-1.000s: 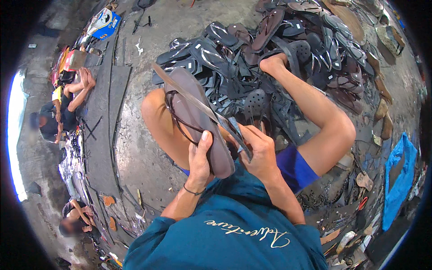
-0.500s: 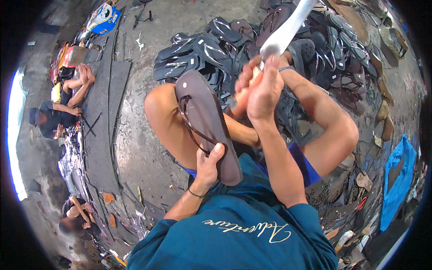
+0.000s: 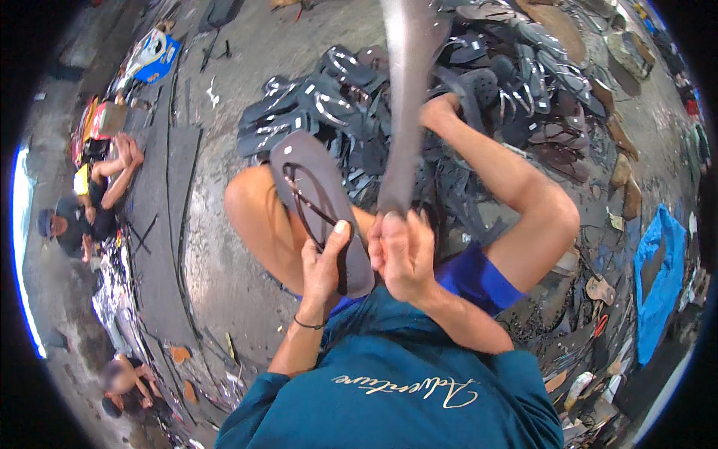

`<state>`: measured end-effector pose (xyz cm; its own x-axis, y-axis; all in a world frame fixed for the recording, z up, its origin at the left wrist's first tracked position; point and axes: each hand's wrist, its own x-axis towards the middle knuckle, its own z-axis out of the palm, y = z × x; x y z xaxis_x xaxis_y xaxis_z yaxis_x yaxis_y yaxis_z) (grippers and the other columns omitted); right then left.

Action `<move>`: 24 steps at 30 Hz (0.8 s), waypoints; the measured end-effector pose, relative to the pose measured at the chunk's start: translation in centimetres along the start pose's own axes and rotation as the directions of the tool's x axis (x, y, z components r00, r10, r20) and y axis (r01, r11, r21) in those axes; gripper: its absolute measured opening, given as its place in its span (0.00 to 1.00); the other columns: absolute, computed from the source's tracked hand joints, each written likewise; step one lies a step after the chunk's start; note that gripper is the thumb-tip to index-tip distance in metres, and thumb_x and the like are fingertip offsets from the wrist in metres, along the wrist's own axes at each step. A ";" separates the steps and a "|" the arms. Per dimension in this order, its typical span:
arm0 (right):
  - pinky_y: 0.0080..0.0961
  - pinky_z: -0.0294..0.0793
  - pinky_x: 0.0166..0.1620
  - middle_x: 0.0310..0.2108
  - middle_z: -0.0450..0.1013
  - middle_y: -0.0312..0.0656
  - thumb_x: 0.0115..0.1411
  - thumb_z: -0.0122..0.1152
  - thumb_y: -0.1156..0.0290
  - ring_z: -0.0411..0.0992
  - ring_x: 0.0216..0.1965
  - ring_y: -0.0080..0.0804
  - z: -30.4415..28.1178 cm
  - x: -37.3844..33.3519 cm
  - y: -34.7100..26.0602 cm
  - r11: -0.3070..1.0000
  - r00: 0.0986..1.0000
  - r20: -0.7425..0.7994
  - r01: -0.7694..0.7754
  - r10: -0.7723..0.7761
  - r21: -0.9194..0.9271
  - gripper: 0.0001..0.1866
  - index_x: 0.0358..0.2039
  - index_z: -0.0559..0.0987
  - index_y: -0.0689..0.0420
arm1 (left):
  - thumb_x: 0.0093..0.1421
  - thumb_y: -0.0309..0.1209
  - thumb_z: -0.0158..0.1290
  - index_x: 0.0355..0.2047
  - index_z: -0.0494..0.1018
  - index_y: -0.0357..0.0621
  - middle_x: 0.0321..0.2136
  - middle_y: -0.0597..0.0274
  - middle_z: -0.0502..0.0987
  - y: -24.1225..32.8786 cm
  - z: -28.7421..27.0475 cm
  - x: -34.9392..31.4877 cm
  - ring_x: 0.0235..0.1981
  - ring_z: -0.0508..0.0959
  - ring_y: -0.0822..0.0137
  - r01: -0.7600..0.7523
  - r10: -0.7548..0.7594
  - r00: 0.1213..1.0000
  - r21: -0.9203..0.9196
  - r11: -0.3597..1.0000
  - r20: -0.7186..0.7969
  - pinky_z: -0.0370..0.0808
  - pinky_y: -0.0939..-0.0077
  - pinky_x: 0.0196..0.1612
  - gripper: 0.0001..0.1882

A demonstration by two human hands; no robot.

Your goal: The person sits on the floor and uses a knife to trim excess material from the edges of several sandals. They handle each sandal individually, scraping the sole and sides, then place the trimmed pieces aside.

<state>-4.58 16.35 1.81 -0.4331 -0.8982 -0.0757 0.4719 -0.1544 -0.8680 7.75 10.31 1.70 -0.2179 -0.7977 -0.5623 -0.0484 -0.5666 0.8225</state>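
Observation:
A dark brown flip-flop (image 3: 355, 266) with a glossy strap is in my left hand (image 3: 323, 258), thumb on the footbed and fingers underneath. Its toe end points away from me, over my left knee. My right hand (image 3: 404, 254) is closed round the handle of a large knife, close to the right side of the flip-flop's heel. The long, wide metal blade (image 3: 407, 112) points away from me and is blurred. My fingers cover most of the handle. I cannot tell whether the blade's base touches the sole.
Beyond my legs lies a big heap of dark flip-flops (image 3: 329, 105). Black sheets (image 3: 161, 247) lie on the floor at left, with two seated people (image 3: 71, 224) past them. Scraps and a blue sheet (image 3: 658, 292) are at right.
My right hand has come down and left, toward the flip-flop's heel. The blade has swung from slanting right to nearly straight ahead. My left hand keeps its hold; the whole view has shifted slightly.

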 end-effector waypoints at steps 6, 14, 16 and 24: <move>0.18 0.66 0.19 0.21 0.71 0.33 0.60 0.66 0.63 0.66 0.18 0.15 -4.1 2.8 -1.8 0.868 0.913 -0.055 -0.401 0.403 -0.293 0.17 0.41 0.75 0.63 | 0.67 0.41 0.51 0.51 0.70 0.34 0.44 0.58 0.77 1.6 4.3 4.9 0.45 0.76 0.68 -0.190 0.196 0.955 -0.049 0.981 0.224 0.73 0.73 0.50 0.22; 0.20 0.63 0.15 0.18 0.66 0.35 0.62 0.58 0.46 0.62 0.15 0.21 -10.3 13.7 -12.4 0.966 0.887 -0.454 0.187 -0.087 0.180 0.25 0.35 0.70 0.58 | 0.63 0.46 0.54 0.49 0.69 0.36 0.40 0.59 0.77 5.8 15.7 22.2 0.37 0.76 0.71 -0.326 0.188 0.877 0.260 0.909 0.443 0.74 0.74 0.36 0.25; 0.20 0.60 0.14 0.20 0.65 0.35 0.63 0.57 0.48 0.62 0.15 0.20 -11.4 13.2 -12.2 0.980 0.819 -0.564 0.182 -0.107 0.080 0.24 0.36 0.69 0.59 | 0.59 0.48 0.57 0.55 0.65 0.32 0.46 0.53 0.76 4.5 18.4 28.8 0.44 0.76 0.65 -0.387 0.210 0.882 0.392 0.835 0.423 0.74 0.72 0.41 0.34; 0.21 0.67 0.15 0.27 0.70 0.40 0.66 0.53 0.68 0.67 0.15 0.22 -12.2 4.6 -1.4 0.992 0.758 -0.643 -0.046 0.109 0.113 0.17 0.50 0.60 0.59 | 0.41 0.57 0.67 0.58 0.59 0.18 0.53 0.34 0.71 0.5 24.5 42.6 0.55 0.74 0.49 -0.401 0.282 0.913 0.770 0.497 0.293 0.72 0.65 0.54 0.58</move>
<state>-16.59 17.46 -3.31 -0.7707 -0.4332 -0.4673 0.5755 -0.1583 -0.8023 -25.40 -18.91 -19.76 -0.4985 -0.8280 -0.2567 -0.6873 0.1970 0.6992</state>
